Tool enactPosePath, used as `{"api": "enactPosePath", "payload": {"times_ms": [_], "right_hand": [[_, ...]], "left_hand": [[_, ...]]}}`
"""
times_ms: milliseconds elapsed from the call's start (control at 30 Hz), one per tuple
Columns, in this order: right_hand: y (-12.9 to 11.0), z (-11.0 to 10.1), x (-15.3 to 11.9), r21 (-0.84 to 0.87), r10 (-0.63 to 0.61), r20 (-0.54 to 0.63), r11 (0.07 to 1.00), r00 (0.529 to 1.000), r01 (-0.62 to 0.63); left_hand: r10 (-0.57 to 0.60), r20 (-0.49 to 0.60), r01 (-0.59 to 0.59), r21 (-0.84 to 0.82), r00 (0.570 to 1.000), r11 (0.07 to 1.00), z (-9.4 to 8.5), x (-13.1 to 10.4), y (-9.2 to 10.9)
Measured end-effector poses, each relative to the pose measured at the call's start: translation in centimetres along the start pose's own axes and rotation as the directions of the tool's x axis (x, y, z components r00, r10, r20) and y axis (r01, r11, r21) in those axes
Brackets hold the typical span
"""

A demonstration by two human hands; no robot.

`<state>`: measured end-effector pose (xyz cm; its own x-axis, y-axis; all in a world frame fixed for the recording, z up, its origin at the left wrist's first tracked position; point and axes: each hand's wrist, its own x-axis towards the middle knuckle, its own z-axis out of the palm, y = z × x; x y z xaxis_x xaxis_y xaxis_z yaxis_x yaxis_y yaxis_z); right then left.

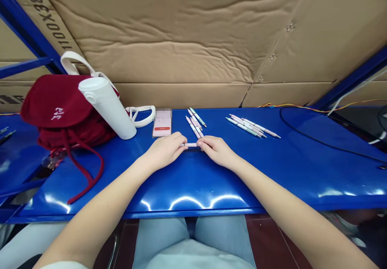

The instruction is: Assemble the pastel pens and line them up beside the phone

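Note:
A pale pink and white pen (191, 145) lies level between my two hands, just above the blue table. My left hand (167, 149) pinches its left end, and my right hand (217, 150) grips the right end, fingers closed. Both pen ends are partly hidden by my fingertips. Right behind my hands is a loose group of several pens (196, 121) in pink, white and green. Further right lies another group of several pens (250, 126), with their tips pointing to the right.
Left of my hands lies a phone (162, 125) with a lit screen. A white bottle (107, 107) leans against a dark red bag (68, 108) with a white strap. Cardboard (181, 39) rises behind the blue table (287, 172). A black cable (326, 146) crosses the right side.

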<state>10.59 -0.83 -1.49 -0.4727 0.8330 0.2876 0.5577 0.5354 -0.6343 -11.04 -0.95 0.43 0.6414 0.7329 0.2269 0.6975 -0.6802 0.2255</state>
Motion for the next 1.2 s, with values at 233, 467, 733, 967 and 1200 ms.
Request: {"api": "enactPosePath", "payload": {"times_ms": [233,467,733,967,1200], "right_hand": [[0.3,-0.3,-0.2,0.148,0.091,-0.020,0.985,0.996,-0.087],[0.0,-0.6,-0.2,0.005,-0.019,0.053,1.000,0.998,0.019],[-0.5,-1.0,-0.5,-0.043,-0.006,0.077,0.999,0.997,0.009],[-0.3,-1.0,-0.6,-0.074,0.053,0.096,0.996,0.994,-0.046],[-0.3,-1.2,-0.4,-0.071,0.036,0.142,0.997,0.989,-0.026]], "left_hand": [[0.034,-0.018,-0.035,-0.084,0.999,0.996,0.2,0.0,-0.1],[0.034,-0.043,-0.039,-0.120,0.999,0.992,-0.2,0.0,0.2],[0.038,-0.020,-0.041,-0.142,0.999,0.989,-0.1,0.0,0.4],[0.067,-0.015,-0.068,-0.038,0.998,0.997,-0.1,0.1,0.3],[0.067,-0.030,-0.069,-0.084,0.997,0.994,-0.2,0.1,0.2]]}}
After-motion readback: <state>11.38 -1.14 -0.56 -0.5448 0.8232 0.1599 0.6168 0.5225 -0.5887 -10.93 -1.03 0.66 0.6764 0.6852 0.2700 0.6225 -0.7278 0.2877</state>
